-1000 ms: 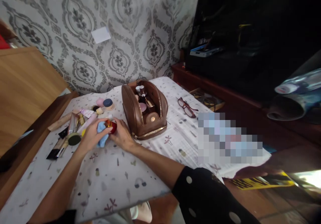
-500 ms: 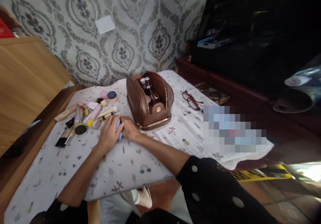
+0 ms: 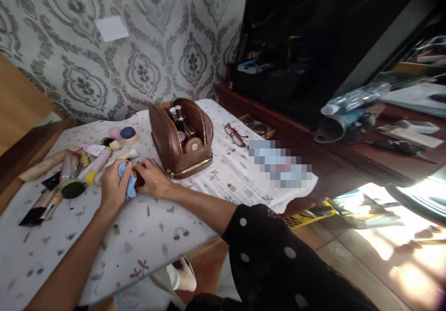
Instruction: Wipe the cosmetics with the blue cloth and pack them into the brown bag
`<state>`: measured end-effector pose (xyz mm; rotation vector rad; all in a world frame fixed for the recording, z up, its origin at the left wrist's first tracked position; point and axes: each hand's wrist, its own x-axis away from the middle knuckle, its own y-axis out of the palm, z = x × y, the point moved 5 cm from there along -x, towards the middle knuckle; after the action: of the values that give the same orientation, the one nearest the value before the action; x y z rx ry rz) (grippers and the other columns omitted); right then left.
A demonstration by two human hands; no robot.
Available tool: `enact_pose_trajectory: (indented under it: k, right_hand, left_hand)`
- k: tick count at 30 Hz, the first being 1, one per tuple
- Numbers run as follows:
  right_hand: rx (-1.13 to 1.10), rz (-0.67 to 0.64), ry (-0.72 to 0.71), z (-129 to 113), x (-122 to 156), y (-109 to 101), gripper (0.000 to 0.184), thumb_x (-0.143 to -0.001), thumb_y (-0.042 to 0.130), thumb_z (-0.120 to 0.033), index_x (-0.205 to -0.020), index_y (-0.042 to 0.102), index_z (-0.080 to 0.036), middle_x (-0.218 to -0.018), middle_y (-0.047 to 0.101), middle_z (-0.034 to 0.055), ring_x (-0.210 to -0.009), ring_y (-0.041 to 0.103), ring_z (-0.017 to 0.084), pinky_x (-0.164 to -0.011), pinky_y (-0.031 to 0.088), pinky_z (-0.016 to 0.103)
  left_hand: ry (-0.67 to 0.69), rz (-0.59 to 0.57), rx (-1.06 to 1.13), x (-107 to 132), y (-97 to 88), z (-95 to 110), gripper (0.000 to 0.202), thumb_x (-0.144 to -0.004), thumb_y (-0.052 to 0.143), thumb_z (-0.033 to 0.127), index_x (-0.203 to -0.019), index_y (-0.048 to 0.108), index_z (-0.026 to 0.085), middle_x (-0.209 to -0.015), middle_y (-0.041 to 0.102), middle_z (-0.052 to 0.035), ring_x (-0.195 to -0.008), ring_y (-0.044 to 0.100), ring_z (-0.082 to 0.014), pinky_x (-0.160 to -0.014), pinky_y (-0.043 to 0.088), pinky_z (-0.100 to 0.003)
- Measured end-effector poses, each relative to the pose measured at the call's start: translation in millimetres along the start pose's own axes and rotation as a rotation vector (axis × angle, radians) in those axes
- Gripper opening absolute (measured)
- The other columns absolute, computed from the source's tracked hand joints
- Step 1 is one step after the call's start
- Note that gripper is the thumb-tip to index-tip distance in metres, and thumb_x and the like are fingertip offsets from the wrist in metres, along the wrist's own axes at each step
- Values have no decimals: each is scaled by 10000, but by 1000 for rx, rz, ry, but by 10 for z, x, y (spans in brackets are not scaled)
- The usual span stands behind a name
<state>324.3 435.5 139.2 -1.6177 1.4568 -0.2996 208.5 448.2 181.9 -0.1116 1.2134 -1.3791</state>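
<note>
A light-blue cloth (image 3: 131,188) is clamped in the left grip (image 3: 113,183), while a small dark red object (image 3: 140,179), partly hidden by fingers, is clasped in the right grip (image 3: 152,179) just beside it — both held low over the patterned surface (image 3: 149,236). Left of the left grip, a yellow-capped container (image 3: 92,178) and a dark-lidded jar (image 3: 73,189) are seen near it; beyond the right grip, an unzipped brown bag (image 3: 163,137) is stood upright, with eyeglasses (image 3: 236,136) laid farther right.

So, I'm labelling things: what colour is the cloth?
The cloth is light blue, clearest in the head view.
</note>
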Motion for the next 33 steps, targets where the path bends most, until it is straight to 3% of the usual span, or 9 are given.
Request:
enact_pose_trajectory:
  k: [6, 11, 15, 18, 22, 28, 33]
  right_hand:
    - [-75, 4, -33, 1, -20, -9, 594, -776, 761, -219, -1335, 567, -159, -1128, 558, 100, -1107, 486, 278, -1025, 422, 421]
    - [-307, 76, 51, 114, -59, 16, 535, -662, 820, -165, -1167, 642, -162, -1024, 628, 59, -1014, 574, 249, -956, 456, 383]
    - [-493, 99, 122, 223, -91, 83, 481, -686, 795, -219, -1128, 609, -177, -911, 648, 0, -852, 624, 184, -794, 498, 296]
    - [-617, 142, 137, 276, -105, 114, 456, -698, 754, -211, -1123, 589, -192, -844, 625, -37, -787, 606, 149, -751, 487, 265]
    - [-694, 114, 34, 223, -87, 122, 484, -706, 723, -188, -1165, 570, -197, -861, 596, -34, -737, 556, 125, -729, 479, 255]
    - [-720, 67, -2, 154, -44, 107, 547, -626, 810, -188, -1127, 594, -217, -987, 598, -1, -871, 578, 159, -806, 496, 290]
    - [-959, -54, 22, 98, -29, 103, 571, -565, 879, -272, -1055, 590, -226, -895, 603, -33, -766, 558, 131, -744, 493, 281]
  left_hand:
    - [-139, 54, 174, -26, -4, -245, 314, -854, 536, 510, -878, 583, 201, -692, 567, 24, -643, 530, -163, -640, 432, -277]
    - [-159, 84, 258, 16, 21, -413, 374, -924, 472, 548, -965, 587, 195, -787, 608, -9, -704, 558, -168, -670, 454, -275]
    - [-122, 80, 341, 76, 48, -389, 451, -973, 396, 598, -1118, 576, 211, -928, 637, -46, -803, 593, -184, -759, 495, -302]
    - [-46, -8, 381, 97, 89, -293, 466, -968, 414, 606, -1140, 586, 208, -1033, 646, -70, -923, 610, -206, -875, 499, -340]
    - [-61, -80, 404, 94, 116, -270, 410, -945, 499, 570, -1090, 621, 207, -926, 670, -53, -864, 624, -211, -830, 513, -337]
    - [-176, 3, 510, 56, 67, -432, 380, -896, 575, 563, -942, 649, 193, -844, 666, -28, -794, 607, -192, -778, 495, -299]
    - [-234, 42, 618, 14, 41, -545, 356, -801, 698, 533, -883, 636, 193, -789, 622, 5, -726, 574, -152, -694, 469, -249]
